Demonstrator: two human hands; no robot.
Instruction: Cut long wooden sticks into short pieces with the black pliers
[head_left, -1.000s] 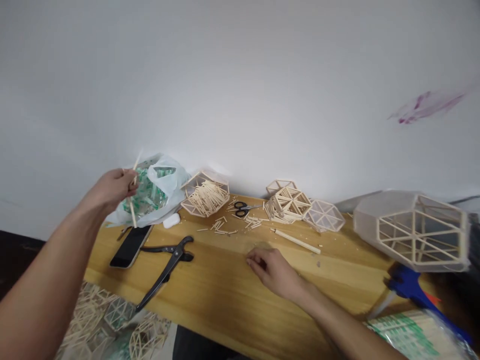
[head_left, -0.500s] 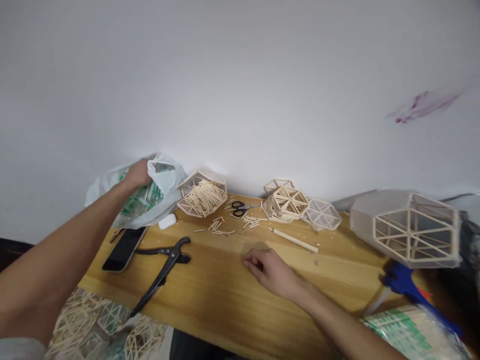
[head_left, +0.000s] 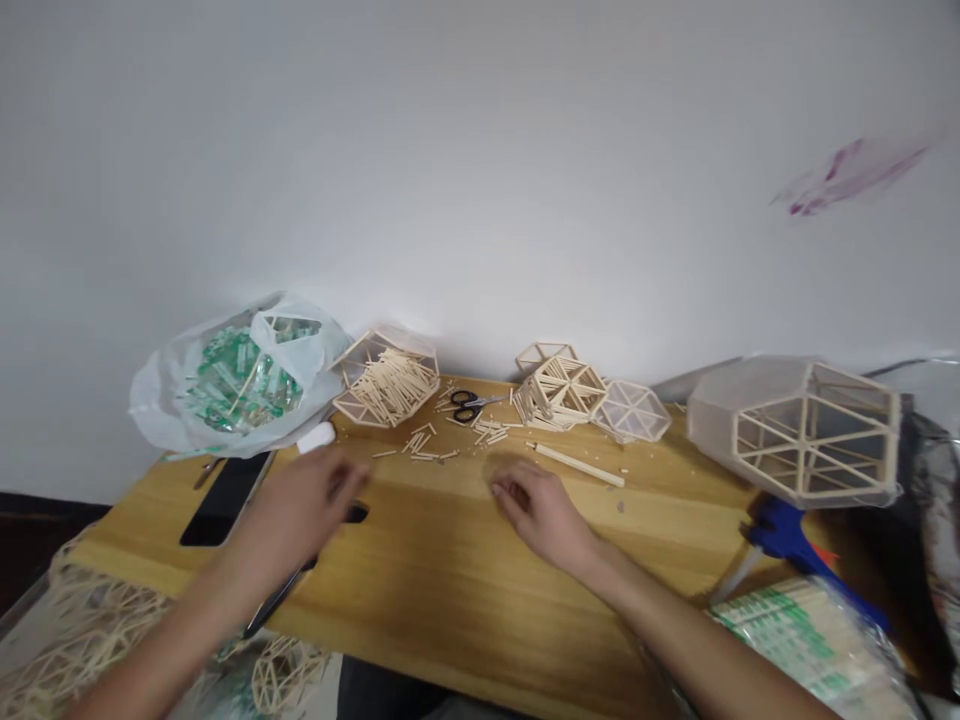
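My left hand is over the table's left part, smeared by motion, and covers much of the black pliers. Its finger state and any held thing cannot be made out. Near the table's middle, my right hand has its fingers curled in towards the thumb; what is inside them, if anything, is hidden. Beyond it lie a thin bundle of wooden sticks, short stick pieces and black-handled scissors. At the back left sits a white plastic bag of green-marked clear wrappers.
A hexagonal stick frame holds many short sticks. Smaller frames and a large covered one stand along the wall. A phone, white case, blue glue gun and packaged sticks lie around the table.
My left hand has come out of the plastic bag and moved right and towards me, over the pliers. My right hand keeps about the same place and curl. The view has shifted slightly.
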